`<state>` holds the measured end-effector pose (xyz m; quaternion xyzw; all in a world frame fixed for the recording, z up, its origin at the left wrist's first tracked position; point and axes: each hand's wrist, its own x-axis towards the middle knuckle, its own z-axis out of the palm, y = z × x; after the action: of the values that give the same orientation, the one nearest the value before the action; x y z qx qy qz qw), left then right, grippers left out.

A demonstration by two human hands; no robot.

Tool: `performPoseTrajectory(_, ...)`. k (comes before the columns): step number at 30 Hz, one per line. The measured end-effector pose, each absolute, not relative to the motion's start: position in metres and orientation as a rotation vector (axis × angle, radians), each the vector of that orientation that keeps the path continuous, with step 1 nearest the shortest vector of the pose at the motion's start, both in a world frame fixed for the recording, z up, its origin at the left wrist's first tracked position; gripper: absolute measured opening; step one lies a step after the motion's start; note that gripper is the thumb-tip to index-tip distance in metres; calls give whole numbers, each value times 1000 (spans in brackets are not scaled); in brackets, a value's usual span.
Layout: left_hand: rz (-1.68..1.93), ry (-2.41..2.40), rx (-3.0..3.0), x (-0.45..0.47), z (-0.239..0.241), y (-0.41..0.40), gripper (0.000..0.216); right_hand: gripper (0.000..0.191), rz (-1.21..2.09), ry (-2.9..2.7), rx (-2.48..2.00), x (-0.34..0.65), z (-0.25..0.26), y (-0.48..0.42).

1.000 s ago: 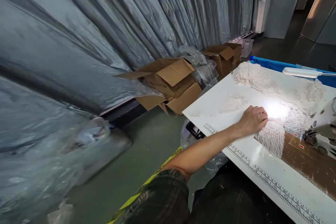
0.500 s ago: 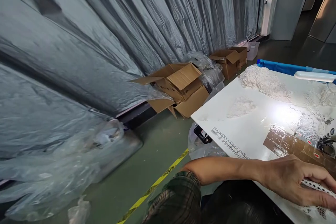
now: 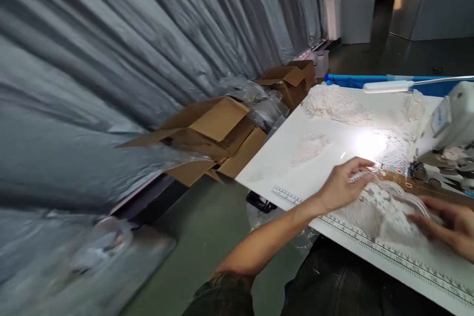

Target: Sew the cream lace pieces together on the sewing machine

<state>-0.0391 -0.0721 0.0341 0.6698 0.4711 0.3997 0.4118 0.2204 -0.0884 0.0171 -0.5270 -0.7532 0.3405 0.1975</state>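
White lace fabric (image 3: 385,210) is bunched above the front part of the white table, between my two hands. My left hand (image 3: 342,185) pinches its upper left edge between thumb and fingers. At the right, my right hand (image 3: 450,222) has its thumb and fingers closed on the other side of the lace, slightly blurred. Just behind the fabric lies a brown taped strip (image 3: 425,182) with small red marks. The sewing machine (image 3: 448,118) stands at the right, its needle area close behind my right hand.
A white table (image 3: 270,168) carries a printed ruler along its front edge. Lace piles (image 3: 333,101) lie at its back, with a white lamp (image 3: 387,87) above. Cardboard boxes (image 3: 222,118) and plastic bags stand left along a silver curtain (image 3: 166,34).
My view has swung right, bringing the sewing machine and my right hand into sight. My left hand has moved away from me over the table, lifting the lace edge.
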Motion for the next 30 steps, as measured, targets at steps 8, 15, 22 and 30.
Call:
performPoseTrajectory(8,665,1206,2674,-40,21,-7,23,51,565,-2075,-1784,228,27,-58)
performPoseTrajectory(15,471,966,2840,2,4,66,23,49,530,-2128,-1538,230,19,-64)
performPoseTrajectory(22,645,686,2519,2,17,49,15,43,490,-2186,-1571,232,17,-64)
performPoseTrajectory(30,363,498,2419,2,20,24,7,39,519,-2191,-1616,232,15,-64)
